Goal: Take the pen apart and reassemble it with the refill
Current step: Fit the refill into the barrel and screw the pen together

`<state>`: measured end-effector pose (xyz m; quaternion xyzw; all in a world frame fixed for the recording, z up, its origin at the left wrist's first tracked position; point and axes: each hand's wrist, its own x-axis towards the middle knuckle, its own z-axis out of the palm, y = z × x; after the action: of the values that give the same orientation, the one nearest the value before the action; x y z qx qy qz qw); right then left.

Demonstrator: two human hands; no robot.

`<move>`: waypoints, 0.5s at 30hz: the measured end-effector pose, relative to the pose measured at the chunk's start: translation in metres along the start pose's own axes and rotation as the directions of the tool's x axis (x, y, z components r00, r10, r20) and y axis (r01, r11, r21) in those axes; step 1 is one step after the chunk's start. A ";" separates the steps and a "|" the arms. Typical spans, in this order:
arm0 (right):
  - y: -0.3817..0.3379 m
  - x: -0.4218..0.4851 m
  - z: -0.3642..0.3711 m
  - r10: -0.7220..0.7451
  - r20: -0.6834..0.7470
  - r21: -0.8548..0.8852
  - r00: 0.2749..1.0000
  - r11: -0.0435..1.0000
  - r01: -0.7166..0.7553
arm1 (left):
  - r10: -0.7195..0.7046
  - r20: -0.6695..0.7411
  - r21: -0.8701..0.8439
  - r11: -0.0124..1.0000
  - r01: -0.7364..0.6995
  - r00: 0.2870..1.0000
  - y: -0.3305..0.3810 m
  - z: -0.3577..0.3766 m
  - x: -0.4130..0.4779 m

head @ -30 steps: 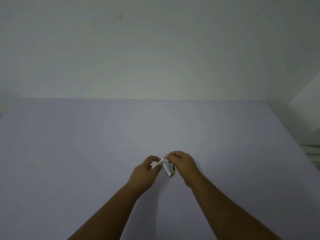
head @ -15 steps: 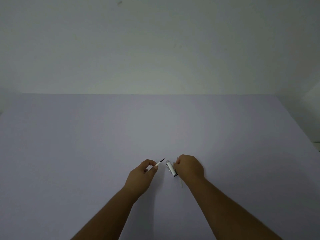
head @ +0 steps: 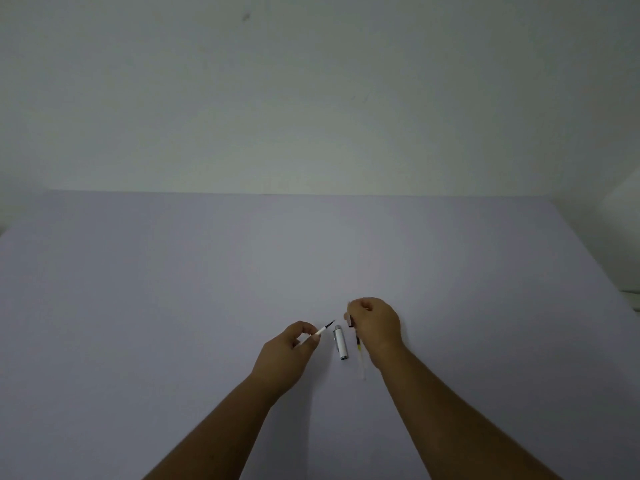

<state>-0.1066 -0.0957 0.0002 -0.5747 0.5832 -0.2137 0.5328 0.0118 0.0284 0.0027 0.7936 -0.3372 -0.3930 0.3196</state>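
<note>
My left hand [head: 289, 355] pinches the white front section of the pen [head: 323, 329], its dark tip pointing up and right. The silver-white pen cap [head: 340, 342] lies alone on the table between my hands, touched by neither. My right hand [head: 375, 327] is curled, its fingertips closed on the dark upper end of a thin refill [head: 359, 348]. The refill runs down along the hand's left side toward me, with a yellowish band and a pale lower end. I cannot tell whether it rests on the table.
A wide pale lilac table [head: 173, 306] spreads around my hands, backed by a plain light wall [head: 311, 98]. Its right edge [head: 595, 268] slants down, with pale objects just beyond it at the far right.
My hands have drawn apart. The cap left my right hand and now lies on the table. My right hand shifted right and closed on the refill's end.
</note>
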 end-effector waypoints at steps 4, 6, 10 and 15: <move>-0.010 -0.011 -0.001 0.041 0.077 0.404 0.996 0.912 -0.069 | 0.017 -0.001 -0.010 1.000 -0.017 1.000 0.005 0.000 -0.003; -0.011 -0.015 -0.002 0.039 0.110 0.466 0.993 0.881 -0.087 | 0.022 -0.003 -0.019 1.000 -0.022 1.000 0.007 -0.001 -0.005; -0.006 -0.026 -0.002 0.048 0.153 0.468 0.987 0.876 -0.115 | 0.030 -0.007 -0.027 0.999 -0.030 1.000 0.010 0.000 -0.011; -0.002 -0.034 -0.004 0.046 0.171 0.510 0.984 0.851 -0.128 | 0.025 -0.012 -0.052 0.998 -0.026 1.000 0.008 -0.002 -0.016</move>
<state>-0.1169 -0.0673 0.0155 -0.3974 0.4871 -0.2942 0.7199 0.0041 0.0368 0.0167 0.7830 -0.3350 -0.3928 0.3470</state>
